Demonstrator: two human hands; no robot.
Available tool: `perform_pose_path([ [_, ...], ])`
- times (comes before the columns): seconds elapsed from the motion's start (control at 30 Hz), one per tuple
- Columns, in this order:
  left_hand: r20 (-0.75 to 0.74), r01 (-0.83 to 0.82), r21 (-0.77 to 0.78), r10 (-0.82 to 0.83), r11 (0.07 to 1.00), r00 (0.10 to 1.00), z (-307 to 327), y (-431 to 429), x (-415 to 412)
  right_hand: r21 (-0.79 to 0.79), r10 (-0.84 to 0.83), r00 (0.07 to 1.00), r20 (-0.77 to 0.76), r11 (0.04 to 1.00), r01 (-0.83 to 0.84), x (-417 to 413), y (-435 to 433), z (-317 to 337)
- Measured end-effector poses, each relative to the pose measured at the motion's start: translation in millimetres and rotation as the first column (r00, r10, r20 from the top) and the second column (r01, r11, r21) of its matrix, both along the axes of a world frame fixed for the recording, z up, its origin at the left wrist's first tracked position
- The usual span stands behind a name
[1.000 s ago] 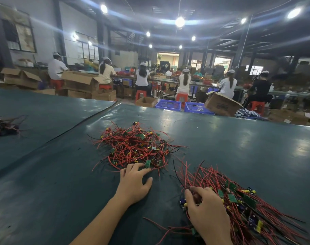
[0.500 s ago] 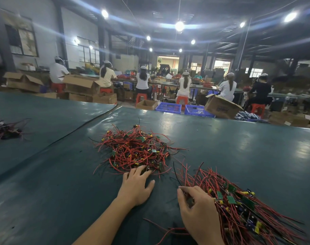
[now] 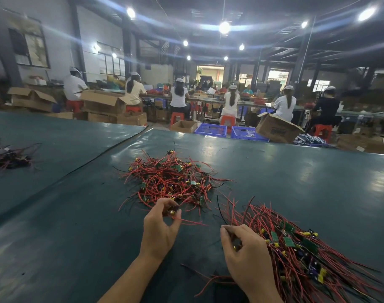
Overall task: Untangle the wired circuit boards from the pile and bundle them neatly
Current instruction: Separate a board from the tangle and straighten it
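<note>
**Packed workshop behind the bench**

Big dark green table (image 3: 296, 182) up front, shiny with glare. Past its far edge a row of workers (image 3: 179, 96) in white caps sit on red stools (image 3: 178, 119) at long benches, backs to the camera. Open cardboard boxes (image 3: 276, 130) sit on the floor with two blue crates (image 3: 210, 130) among them. Round lights (image 3: 224, 27) blaze from the ceiling, and there are windows (image 3: 29, 48) on the left wall.

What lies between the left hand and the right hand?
In the head view, mostly bare green table cover; only a red wire trails from the left hand toward the right hand.
</note>
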State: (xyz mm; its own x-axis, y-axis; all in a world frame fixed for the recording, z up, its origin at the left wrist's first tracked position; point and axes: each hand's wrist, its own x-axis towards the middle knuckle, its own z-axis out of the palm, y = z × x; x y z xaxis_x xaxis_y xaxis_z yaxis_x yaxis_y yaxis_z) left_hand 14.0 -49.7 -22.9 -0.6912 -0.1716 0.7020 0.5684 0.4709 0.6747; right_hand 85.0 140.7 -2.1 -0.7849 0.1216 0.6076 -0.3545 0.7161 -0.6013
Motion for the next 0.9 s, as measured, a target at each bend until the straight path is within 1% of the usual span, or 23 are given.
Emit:
perform_pose_path([
  [0.03, -0.028, 0.016, 0.039, -0.015, 0.999, 1.0, 1, 1, 2, -0.009, 0.005, 1.0, 0.001, 1.0, -0.005, 0, 0, 0],
  [0.1, -0.093, 0.025, 0.039, -0.022, 0.999, 0.995, 6, 6, 6, -0.035, 0.046, 0.999, 0.01, 0.998, -0.045, -1, -1, -1],
  [0.17, -0.175, 0.051, -0.025, -0.054, 0.998, 0.983, 11, 12, 9, -0.087, 0.112, 0.993, 0.038, 0.99, -0.108, -1, -3, -2],
  [0.23, -0.239, 0.112, -0.114, -0.137, 0.987, 0.961, 13, 18, 14, -0.179, 0.196, 0.975, 0.104, 0.968, -0.175, 1, -9, -1],
  [0.3, -0.242, 0.212, -0.184, -0.253, 0.96, 0.937, 15, 23, 21, -0.275, 0.273, 0.951, 0.149, 0.935, -0.225, 3, -16, -1],
  [0.37, -0.212, 0.296, -0.223, -0.342, 0.929, 0.915, 18, 25, 27, -0.399, 0.338, 0.93, 0.147, 0.88, -0.257, 3, -21, 1],
  [0.47, -0.201, 0.307, -0.202, -0.346, 0.93, 0.916, 20, 27, 29, -0.598, 0.406, 0.911, 0.076, 0.75, -0.284, 3, -20, 8],
  [0.53, -0.19, 0.293, -0.212, -0.333, 0.932, 0.923, 21, 28, 30, -0.68, 0.418, 0.908, 0.034, 0.675, -0.285, 4, -17, 12],
  [0.6, -0.165, 0.297, -0.235, -0.339, 0.926, 0.926, 20, 27, 30, -0.717, 0.426, 0.904, 0.026, 0.639, -0.28, 5, -16, 14],
  [0.63, -0.15, 0.301, -0.249, -0.344, 0.92, 0.927, 20, 27, 31, -0.71, 0.435, 0.899, 0.039, 0.646, -0.282, 5, -17, 13],
  [0.77, -0.092, 0.37, -0.315, -0.416, 0.874, 0.905, 24, 28, 38, -0.511, 0.423, 0.897, 0.123, 0.802, -0.308, 5, -19, 5],
  [0.9, -0.051, 0.383, -0.345, -0.425, 0.857, 0.904, 25, 31, 39, -0.398, 0.316, 0.944, 0.095, 0.881, -0.255, 4, -18, 4],
])
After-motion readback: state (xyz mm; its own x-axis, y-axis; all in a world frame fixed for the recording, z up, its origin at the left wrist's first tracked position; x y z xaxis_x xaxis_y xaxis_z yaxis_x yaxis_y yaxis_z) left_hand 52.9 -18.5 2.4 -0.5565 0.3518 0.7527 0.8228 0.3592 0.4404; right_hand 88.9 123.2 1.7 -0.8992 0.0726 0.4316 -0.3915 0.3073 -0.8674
